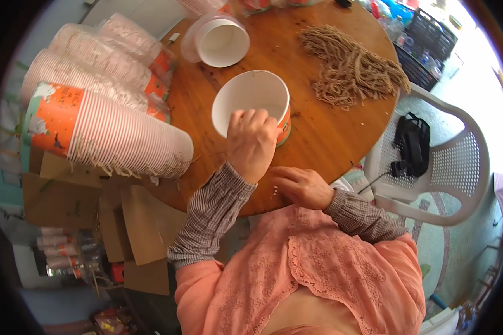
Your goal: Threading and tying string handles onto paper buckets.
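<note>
A white-lined paper bucket (262, 92) with an orange and green printed outside stands tilted on the wooden table in front of me. My left hand (253, 139) is closed over its near rim, the knuckles up and the fingertips hidden inside the wall. Lower and to the right, my right hand (304, 187) rests at the table's near edge with its fingers loosely stretched to the left. Several tiny white bits (275, 191) show by those fingertips. Nothing can be seen held in the right hand.
A tangled heap of brown twine (355, 67) lies at the far right of the round table (318, 139). Another white bucket (223, 43) stands behind. Long stacks of nested buckets (128, 131) fill the left side, above cardboard boxes (145, 223). A plastic chair (469, 145) stands right.
</note>
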The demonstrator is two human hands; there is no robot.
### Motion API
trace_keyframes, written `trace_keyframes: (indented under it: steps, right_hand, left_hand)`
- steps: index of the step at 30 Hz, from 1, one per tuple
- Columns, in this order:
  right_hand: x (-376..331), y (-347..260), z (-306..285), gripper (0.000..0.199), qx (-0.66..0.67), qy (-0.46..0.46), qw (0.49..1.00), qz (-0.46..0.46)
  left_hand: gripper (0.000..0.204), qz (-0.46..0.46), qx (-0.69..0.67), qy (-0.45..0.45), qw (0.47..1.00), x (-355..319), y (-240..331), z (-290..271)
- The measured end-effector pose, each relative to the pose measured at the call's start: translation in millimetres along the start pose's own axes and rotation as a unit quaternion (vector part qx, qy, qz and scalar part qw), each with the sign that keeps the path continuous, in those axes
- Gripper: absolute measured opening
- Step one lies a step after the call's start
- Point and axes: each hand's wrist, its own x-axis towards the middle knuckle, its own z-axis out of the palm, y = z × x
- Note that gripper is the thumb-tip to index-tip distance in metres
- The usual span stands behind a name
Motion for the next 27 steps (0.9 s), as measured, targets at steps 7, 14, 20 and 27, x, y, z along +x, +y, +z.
trace_keyframes:
  steps: [7,14,20,27]
  right_hand:
    - [-16,8,-16,0.021,0.078,0.076,0.985,0.137]
    - [-12,5,-15,0.016,0.081,0.093,0.976,0.182]
    - [-11,4,-15,0.013,0.08,0.104,0.972,0.196]
    - [-10,5,-15,0.014,0.075,0.101,0.97,0.208]
  left_hand:
    - [0.011,-0.198,-0.319,0.149,0.915,-1,-111,-115]
    - [0.029,-0.207,-0.467,0.412,0.754,-73,-257,-313]
    - [0.025,-0.402,-0.505,0.391,0.656,-128,-332,-337]
    - [0.025,-0.499,-0.369,0.277,0.734,-147,-329,-303]
